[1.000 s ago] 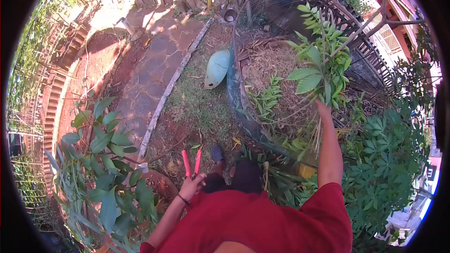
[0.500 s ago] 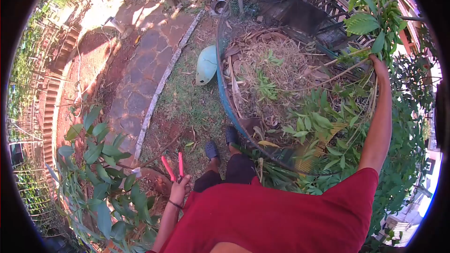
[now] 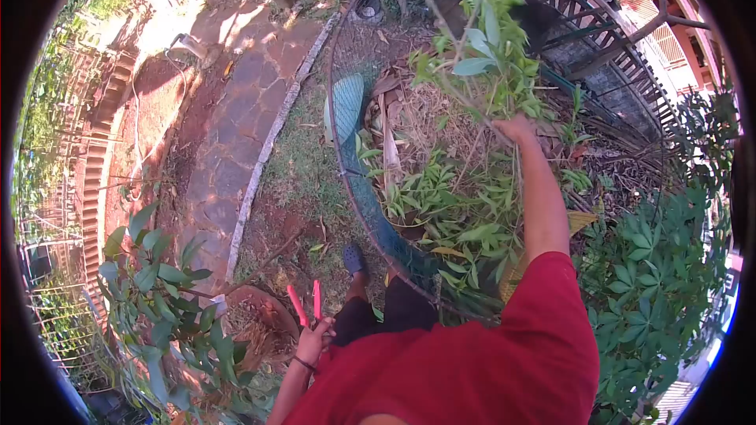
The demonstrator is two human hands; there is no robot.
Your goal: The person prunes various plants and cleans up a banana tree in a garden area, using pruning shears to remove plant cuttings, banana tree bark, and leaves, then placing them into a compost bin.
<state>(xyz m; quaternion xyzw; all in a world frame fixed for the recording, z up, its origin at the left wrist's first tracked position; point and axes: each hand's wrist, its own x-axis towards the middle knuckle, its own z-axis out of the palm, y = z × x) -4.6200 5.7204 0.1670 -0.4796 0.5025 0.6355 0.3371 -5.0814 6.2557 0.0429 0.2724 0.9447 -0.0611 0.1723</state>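
Observation:
My left hand (image 3: 315, 338) is closed around the pruning shears (image 3: 298, 305), low in front of my body. Their two red handles stick out past my fingers, spread apart; the blade end is hidden in the hand. With my arm stretched forward, my right hand (image 3: 516, 127) grips a bunch of cut leafy branches (image 3: 496, 55) by the stems. Some leaves rise above the fist, and more greenery hangs below it. The bunch is over a round mesh enclosure (image 3: 376, 240) holding a heap of dry grass (image 3: 425, 130) and leaves.
A leafy shrub (image 3: 161, 291) stands close on my left. Beyond it a stone path (image 3: 236, 126) runs alongside a narrow concrete edging (image 3: 268, 142). A pale green rounded object (image 3: 344, 102) lies behind the mesh. Broad-leaved plants (image 3: 638, 267) grow at right, below a dark slatted fence (image 3: 630, 71).
My right hand has swung left and inward with the branches, from the enclosure's right side to over the heap. My left hand and the shears have dropped slightly and moved a little right.

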